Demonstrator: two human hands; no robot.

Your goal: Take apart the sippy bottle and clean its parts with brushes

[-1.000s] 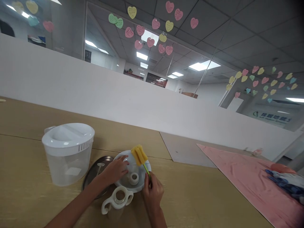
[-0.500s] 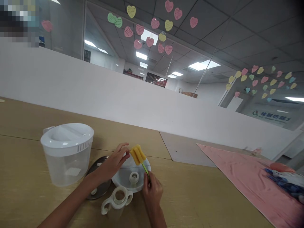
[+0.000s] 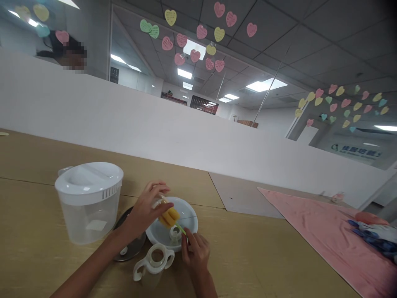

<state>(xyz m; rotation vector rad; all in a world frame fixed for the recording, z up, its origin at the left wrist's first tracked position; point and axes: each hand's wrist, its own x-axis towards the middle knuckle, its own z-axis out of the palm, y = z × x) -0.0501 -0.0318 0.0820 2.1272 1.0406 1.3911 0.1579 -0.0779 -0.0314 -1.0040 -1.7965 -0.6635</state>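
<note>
My right hand [image 3: 196, 250] is closed on the green handle of a yellow sponge bottle brush [image 3: 169, 217], its head pointing up and left. My left hand [image 3: 151, 205] curls around a clear rounded cap [image 3: 159, 201] partly hidden by the fingers. The brush head is at the cap's mouth; how far inside I cannot tell. Below both hands is a white bowl [image 3: 190, 211] with a white bottle collar [image 3: 175, 234] in it. In front of the bowl, a two-handled baby bottle [image 3: 155, 263] stands upright without a top.
A clear tub with a white lid [image 3: 89, 178] stands at the left. A round dark metal tray [image 3: 136, 248] lies partly under my left forearm. To the right a pink cloth [image 3: 316, 223] covers the table, with blue and white fabric [image 3: 372, 236] on it. A white wall [image 3: 155, 120] runs behind.
The brush head has moved down and left and meets the clear cap, which now shows in my left hand. My right hand has shifted slightly left. A person behind the glass has moved.
</note>
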